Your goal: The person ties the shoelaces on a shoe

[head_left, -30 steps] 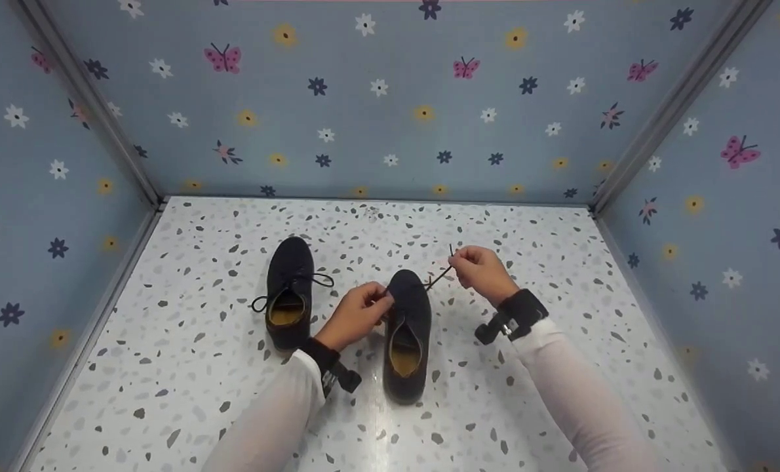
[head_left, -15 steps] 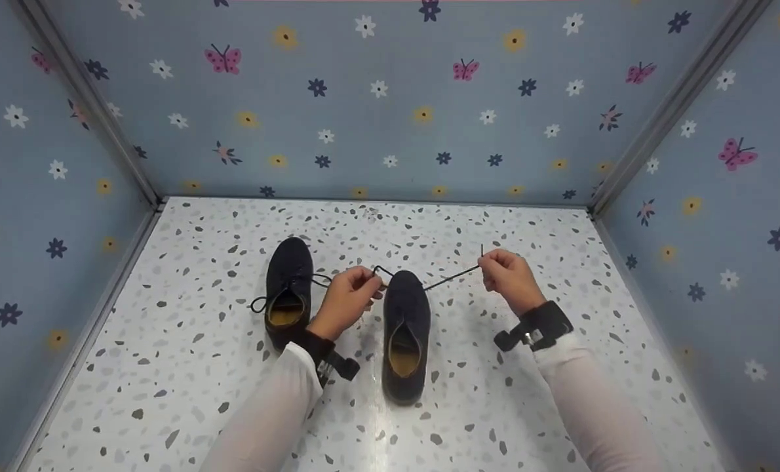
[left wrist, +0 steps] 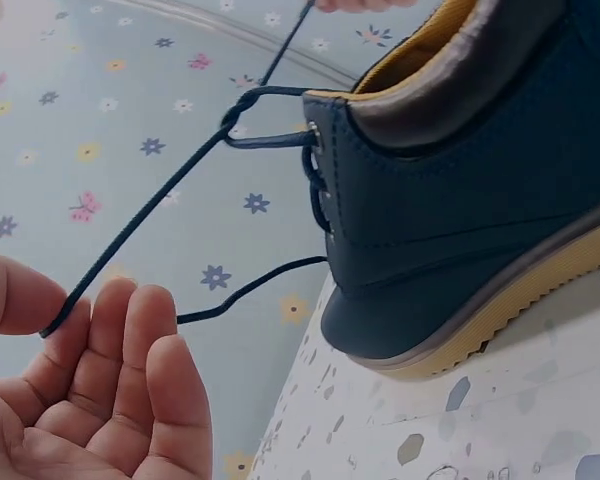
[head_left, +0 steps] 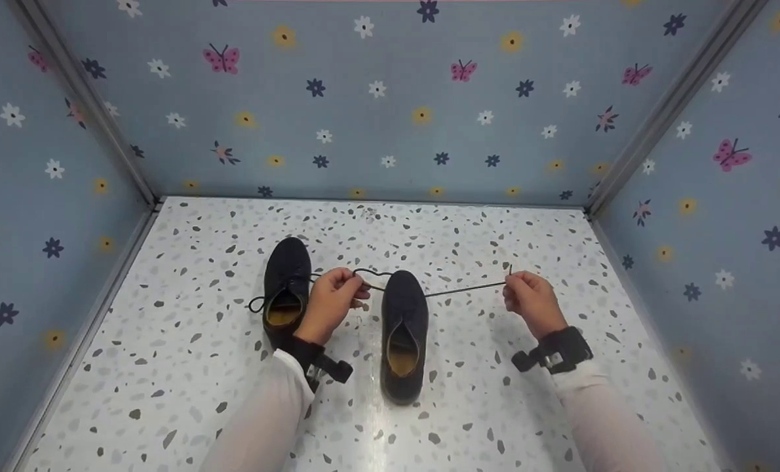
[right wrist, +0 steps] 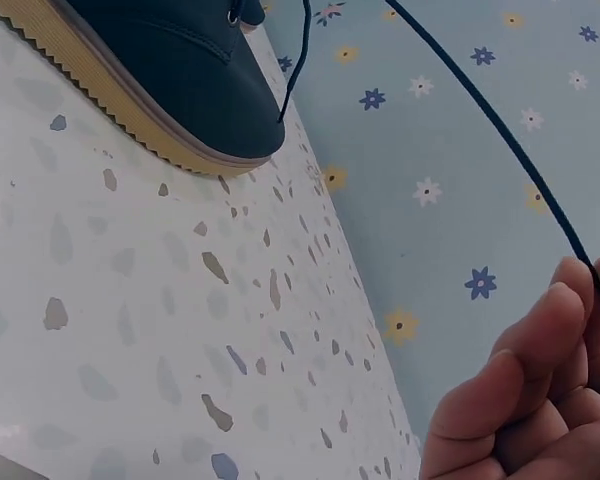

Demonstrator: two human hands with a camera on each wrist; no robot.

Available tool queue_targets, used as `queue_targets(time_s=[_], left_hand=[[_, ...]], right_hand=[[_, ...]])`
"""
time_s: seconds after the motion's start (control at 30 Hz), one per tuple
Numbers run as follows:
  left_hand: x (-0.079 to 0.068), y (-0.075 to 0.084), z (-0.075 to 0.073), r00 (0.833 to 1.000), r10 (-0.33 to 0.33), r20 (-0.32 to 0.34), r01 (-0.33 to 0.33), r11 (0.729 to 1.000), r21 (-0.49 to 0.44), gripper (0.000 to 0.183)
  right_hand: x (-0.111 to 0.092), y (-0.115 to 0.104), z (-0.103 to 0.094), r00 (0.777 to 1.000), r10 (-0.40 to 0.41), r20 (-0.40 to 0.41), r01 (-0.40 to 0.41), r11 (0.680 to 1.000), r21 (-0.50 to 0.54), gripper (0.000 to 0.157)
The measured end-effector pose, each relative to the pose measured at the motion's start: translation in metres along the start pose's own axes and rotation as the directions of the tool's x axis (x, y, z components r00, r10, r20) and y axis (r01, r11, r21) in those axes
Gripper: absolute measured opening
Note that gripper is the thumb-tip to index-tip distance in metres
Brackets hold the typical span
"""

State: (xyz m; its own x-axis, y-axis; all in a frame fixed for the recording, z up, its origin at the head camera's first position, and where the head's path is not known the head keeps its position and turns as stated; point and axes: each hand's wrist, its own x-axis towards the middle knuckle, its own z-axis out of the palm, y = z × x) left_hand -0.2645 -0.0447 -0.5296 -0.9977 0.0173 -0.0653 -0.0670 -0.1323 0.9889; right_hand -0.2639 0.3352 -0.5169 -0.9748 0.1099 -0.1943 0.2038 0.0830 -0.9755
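A dark navy lace-up shoe [head_left: 396,387] stands on the speckled surface, toe pointing away. In the left wrist view its two laces cross in a twist [left wrist: 238,115] just off the eyelets. My left hand [head_left: 328,299], to the left of the shoe, pinches one shoelace [left wrist: 145,228] between thumb and index finger; a slack length of it trails back past the toe. To the right, my right hand [head_left: 535,304] pinches the other shoelace [head_left: 465,289] near its tip, drawn out nearly straight. The right wrist view shows this lace [right wrist: 500,125] running to my fingertips [right wrist: 545,325].
A matching shoe [head_left: 288,262] with a tied lace stands at the left, partly behind my left hand and wrist. Blue panels [head_left: 390,131] printed with flowers and butterflies close off the back and both sides of the white speckled surface [head_left: 468,406].
My hands have moved apart, left hand leftward and right hand rightward and slightly nearer. The right-hand lace now stretches longer and flatter; slack lace shows by my left hand. The shoes stay put.
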Motion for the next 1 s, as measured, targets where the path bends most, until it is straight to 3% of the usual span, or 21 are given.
queue_targets(time_s=[0.5, 0.77, 1.0], left_hand=[[-0.009, -0.011, -0.006, 0.990, -0.127, -0.057, 0.130, 0.990, 0.052, 0.018], [-0.013, -0.015, -0.009, 0.992, -0.102, -0.074, 0.105, 0.993, 0.047, 0.019], [-0.018, -0.017, -0.016, 0.988, -0.120, -0.101, 0.127, 0.990, 0.066, 0.024]], right_hand=[[-0.005, 0.027, -0.019, 0.989, 0.104, -0.101, -0.101, 0.994, 0.031, 0.025], [-0.008, 0.032, -0.028, 0.983, 0.133, -0.128, -0.129, 0.991, 0.039, 0.025], [-0.012, 0.037, -0.035, 0.976, 0.149, -0.158, -0.144, 0.989, 0.042, 0.024]])
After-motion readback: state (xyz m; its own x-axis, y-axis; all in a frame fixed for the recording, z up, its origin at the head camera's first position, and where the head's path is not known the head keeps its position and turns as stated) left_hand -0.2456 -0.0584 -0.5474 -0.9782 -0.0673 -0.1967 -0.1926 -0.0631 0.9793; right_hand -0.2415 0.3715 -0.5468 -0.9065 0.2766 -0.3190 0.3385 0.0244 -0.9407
